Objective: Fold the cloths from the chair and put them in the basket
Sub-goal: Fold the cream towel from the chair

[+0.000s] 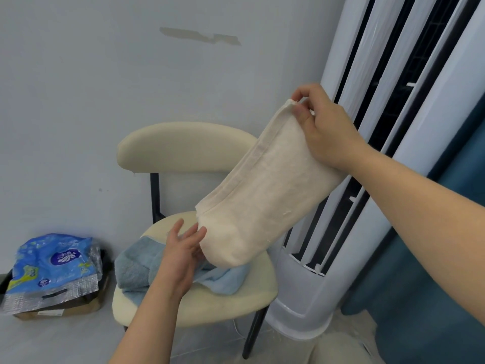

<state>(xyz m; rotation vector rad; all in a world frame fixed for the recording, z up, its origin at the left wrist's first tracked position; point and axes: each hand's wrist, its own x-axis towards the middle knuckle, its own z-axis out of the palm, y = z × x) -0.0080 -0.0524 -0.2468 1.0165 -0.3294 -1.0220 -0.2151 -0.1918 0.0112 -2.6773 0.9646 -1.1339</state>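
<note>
The cream cloth [265, 195] hangs in the air above the chair [183, 148], doubled over into a long narrow shape that slants from upper right down to lower left. The right hand [325, 130] holds it up, thumb and fingers pinching the top corner by its hemmed edge. The left hand [181, 256] is open, with its fingers straight and spread. The fingertips touch the lower rounded end of the cloth, just over the seat.

Two more cloths lie bunched on the cream seat below. A grey-blue towel [136, 266] sits at the seat's left side, partly behind the left hand and wrist. A paler blue cloth [223, 279] spreads out to the right of it, under the hanging end of the cream one. The two touch near the middle of the seat. The chair has a padded curved backrest and dark legs.

On the floor to the left of the chair stands a low cardboard box [65, 310]. A crumpled blue plastic pack [52, 266] with a silvery edge lies across its top and covers the opening, so whatever else the box holds cannot be told.

Just to the right of the chair stands a tall white tower appliance [301, 306] with dark vertical slots, and beyond it hangs a dark blue curtain [420, 298]. A pale wall [78, 101] rises behind the chair.
</note>
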